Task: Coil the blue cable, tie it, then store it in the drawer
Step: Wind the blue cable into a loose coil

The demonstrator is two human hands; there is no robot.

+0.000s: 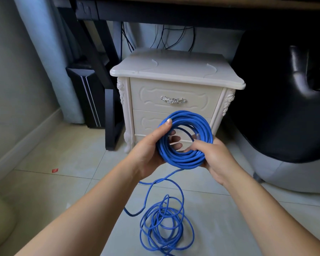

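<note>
A round coil of blue cable [198, 119] is held up in front of a cream nightstand [175, 71]. My left hand [148, 150] grips the coil's left side, thumb on top and fingers through the ring. On the lower right side my right hand [214, 157] is closed around the coil. A clear plug end [197, 136] shows inside the ring. From the coil a strand hangs down to a loose tangle of the same cable [164, 224] on the tiled floor. The nightstand's top drawer [174, 87] with its silver handle [173, 99] is closed.
A black desk frame [100, 52] and a dark computer tower [87, 93] stand left of the nightstand. At the right sits a black padded chair [294, 89]. Thin dark wires [174, 37] hang behind the nightstand. A small red scrap [54, 170] lies on the floor tiles.
</note>
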